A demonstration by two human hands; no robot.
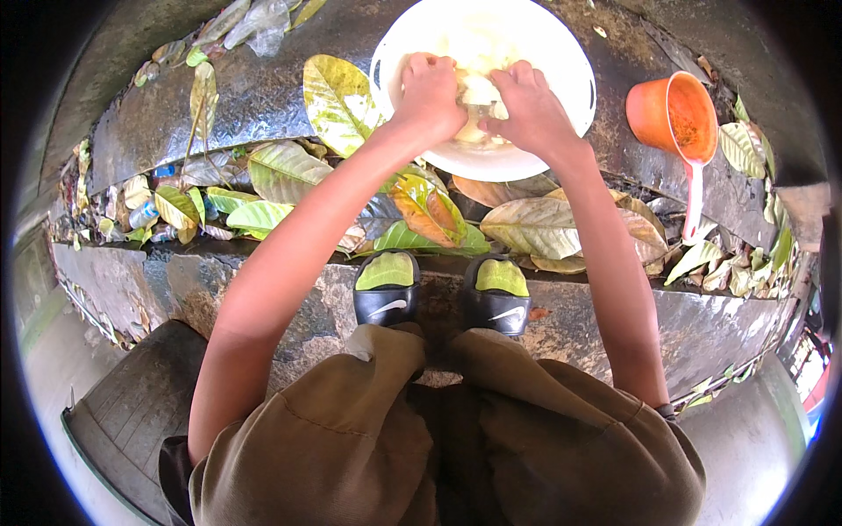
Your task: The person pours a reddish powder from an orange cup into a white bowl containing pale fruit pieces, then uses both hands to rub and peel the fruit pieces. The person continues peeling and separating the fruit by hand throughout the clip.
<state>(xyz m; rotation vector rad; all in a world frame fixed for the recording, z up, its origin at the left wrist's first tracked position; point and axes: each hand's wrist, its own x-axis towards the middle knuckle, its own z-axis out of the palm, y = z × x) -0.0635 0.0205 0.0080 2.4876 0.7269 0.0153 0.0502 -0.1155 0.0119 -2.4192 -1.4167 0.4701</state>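
Note:
A white plastic basin [487,166] stands on the dark ledge ahead of me, its inside partly washed out by glare. Pale yellowish pieces [480,89] lie in it, seemingly in liquid; what they are I cannot tell. My left hand [431,98] is in the basin's left part, fingers curled down, fingertips hidden. Opposite it, my right hand [526,108] reaches in with bent fingers at the pieces. Whether either hand grips a piece is unclear. To the right of the basin, an orange plastic dipper [648,115] with a pale handle lies tipped on its side.
Large fallen leaves [533,227] fill the gutter between the ledge and my feet in black slides [386,299]. Plastic bottles [143,214] lie among leaves at left. A clear plastic bag [260,26] is at upper left. Near my left arm is a dark slatted panel [141,407].

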